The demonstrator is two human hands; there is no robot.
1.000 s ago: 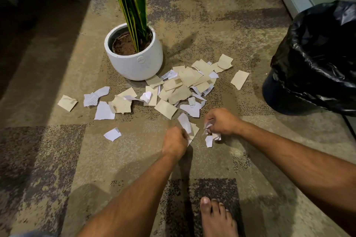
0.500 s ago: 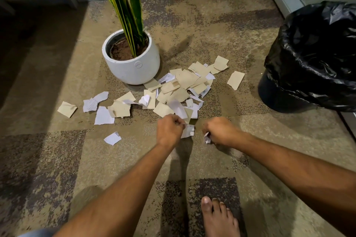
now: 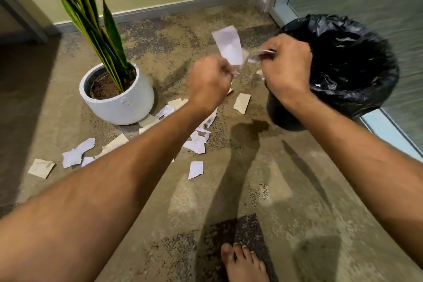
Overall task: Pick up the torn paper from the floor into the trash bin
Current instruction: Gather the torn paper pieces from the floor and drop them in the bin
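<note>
Left hand [image 3: 209, 82]: raised off the floor, fingers curled round a white scrap [image 3: 229, 49] that sticks up.
Right hand [image 3: 286, 64]: fist closed on small scraps, at the bin's near rim.
Bin [image 3: 357, 71]: black-lined, at right.
Paper [image 3: 196, 144]: many pieces on the carpet [image 3: 297, 190] beside the plant pot [image 3: 119, 101].
Foot [image 3: 243, 263]: bare, bottom edge.

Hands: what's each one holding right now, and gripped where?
Left hand grips a white paper scrap by its lower end. Right hand holds smaller torn pieces in curled fingers, near the trash bin; exact hold unclear.
</note>
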